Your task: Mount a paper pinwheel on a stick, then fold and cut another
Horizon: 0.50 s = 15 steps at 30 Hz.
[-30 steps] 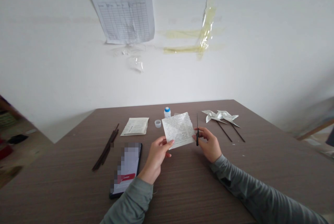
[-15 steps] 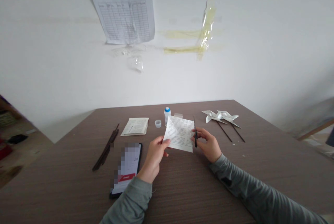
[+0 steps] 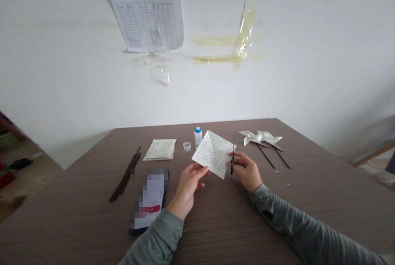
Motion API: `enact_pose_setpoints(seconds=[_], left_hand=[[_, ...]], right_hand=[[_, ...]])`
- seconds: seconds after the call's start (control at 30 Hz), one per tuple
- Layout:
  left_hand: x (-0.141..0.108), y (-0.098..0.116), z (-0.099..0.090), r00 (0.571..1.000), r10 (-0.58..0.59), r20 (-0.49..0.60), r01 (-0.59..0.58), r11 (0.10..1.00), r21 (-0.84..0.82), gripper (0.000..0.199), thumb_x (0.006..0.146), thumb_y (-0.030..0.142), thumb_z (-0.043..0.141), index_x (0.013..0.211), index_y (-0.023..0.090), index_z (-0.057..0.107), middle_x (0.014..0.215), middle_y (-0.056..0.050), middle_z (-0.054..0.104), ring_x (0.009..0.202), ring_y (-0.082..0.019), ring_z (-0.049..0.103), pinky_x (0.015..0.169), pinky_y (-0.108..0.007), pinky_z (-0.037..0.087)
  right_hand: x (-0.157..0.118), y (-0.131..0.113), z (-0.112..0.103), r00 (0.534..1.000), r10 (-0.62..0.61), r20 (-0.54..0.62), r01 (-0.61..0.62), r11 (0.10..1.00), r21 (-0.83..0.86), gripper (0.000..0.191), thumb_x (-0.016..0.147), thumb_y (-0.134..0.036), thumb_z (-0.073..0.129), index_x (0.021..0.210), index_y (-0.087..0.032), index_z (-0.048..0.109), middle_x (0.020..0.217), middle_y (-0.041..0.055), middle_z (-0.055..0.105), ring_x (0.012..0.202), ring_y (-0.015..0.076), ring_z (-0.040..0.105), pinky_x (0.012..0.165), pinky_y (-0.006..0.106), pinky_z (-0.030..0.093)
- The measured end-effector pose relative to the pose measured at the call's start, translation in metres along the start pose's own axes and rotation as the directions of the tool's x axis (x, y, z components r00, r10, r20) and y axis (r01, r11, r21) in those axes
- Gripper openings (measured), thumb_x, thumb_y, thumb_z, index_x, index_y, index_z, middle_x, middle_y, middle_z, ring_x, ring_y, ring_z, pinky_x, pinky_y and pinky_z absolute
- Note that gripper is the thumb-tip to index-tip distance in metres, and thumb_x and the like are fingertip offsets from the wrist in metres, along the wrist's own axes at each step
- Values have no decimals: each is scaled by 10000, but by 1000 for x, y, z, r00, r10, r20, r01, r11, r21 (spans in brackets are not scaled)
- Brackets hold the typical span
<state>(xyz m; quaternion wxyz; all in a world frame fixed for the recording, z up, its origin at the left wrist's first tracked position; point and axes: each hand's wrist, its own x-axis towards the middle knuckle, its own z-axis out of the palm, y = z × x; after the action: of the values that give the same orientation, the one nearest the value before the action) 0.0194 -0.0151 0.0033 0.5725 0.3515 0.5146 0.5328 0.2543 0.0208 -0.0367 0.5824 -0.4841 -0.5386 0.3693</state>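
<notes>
My left hand [image 3: 187, 189] pinches a printed paper square [image 3: 212, 154], its print too small to read, above the table [image 3: 216, 232], while my right hand [image 3: 247, 170] grips slim black scissors [image 3: 232, 160], past them one white blue-capped bottle [image 3: 198, 137], one small clear cup [image 3: 187, 146] and two paper pinwheels [image 3: 261, 137].

Far edge of the counter [image 3: 77, 199], left to right: printed paper sheet [image 3: 159, 149], small plastic cup [image 3: 187, 146], white bottle with blue cap [image 3: 198, 137]; two paper pinwheels on dark sticks [image 3: 261, 137] toward the far right corner. Loose dark sticks [image 3: 125, 174] and a pixelated phone [image 3: 149, 201] lie left of center. Ruled chart [image 3: 149, 21] and yellowed tape [image 3: 243, 30] are on the wall.
</notes>
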Motion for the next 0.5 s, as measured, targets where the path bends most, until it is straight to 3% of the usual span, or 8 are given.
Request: enact_pose_setpoints(seconds=[0.2,0.5], left_hand=[[1,-5,2,1000,30,9,-30,999,13,291,702,293,1139,886,223,925,968,-114,979,836,-259,913,506,-201,445],[6,-4,-1,996,84,-4,-84,996,44,255,709,317,1065,853,210,884,912,-99,958,809,-234,886,453,-177,378]], right_hand=[[-4,-2,5,1000,7,11,-7,1000,-3,608,737,-670,1082,1118,-241,883,766,20,856,778,302,809,885,505,679],[-5,-1,6,1000,-8,12,8,1000,-18,574,733,-672,1062,1072,-253,863,773,39,887,788,315,817,898,508,651]])
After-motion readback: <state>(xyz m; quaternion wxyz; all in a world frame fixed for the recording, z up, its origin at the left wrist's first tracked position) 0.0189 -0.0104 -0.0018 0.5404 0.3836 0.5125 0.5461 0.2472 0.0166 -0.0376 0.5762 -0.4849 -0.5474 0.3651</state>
